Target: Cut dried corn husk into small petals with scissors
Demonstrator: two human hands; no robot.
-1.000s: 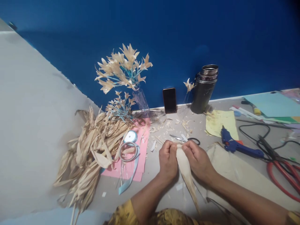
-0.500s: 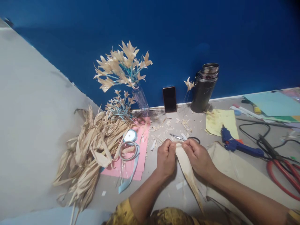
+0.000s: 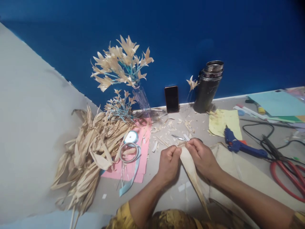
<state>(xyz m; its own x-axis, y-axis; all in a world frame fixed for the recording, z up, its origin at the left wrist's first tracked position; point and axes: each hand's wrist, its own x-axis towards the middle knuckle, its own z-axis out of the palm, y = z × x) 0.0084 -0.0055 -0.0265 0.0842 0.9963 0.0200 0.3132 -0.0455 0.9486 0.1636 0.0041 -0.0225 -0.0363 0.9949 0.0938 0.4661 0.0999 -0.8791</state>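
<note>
A long pale dried husk leaf (image 3: 190, 168) hangs from both my hands, its pointed tip toward my lap. My left hand (image 3: 168, 163) is closed, pinching the leaf's upper left edge. My right hand (image 3: 202, 157) is closed too, pinching the upper right edge. The hands sit close together above the grey table (image 3: 166, 194). Small scissors (image 3: 183, 138) lie just beyond my fingers, partly hidden by them.
A heap of dried husks (image 3: 90, 152) lies at left beside pink paper (image 3: 143, 159) with ribbon rolls (image 3: 130, 152). Husk flowers in a vase (image 3: 124, 66), a phone (image 3: 171, 99) and a metal flask (image 3: 208, 86) stand by the blue wall. A blue glue gun (image 3: 238, 144), red shears (image 3: 289, 176) and cables lie right.
Both hands have kept their pinch on the leaf with only small finger shifts. The view has tilted slightly, so everything sits a little higher and leftward in the picture.
</note>
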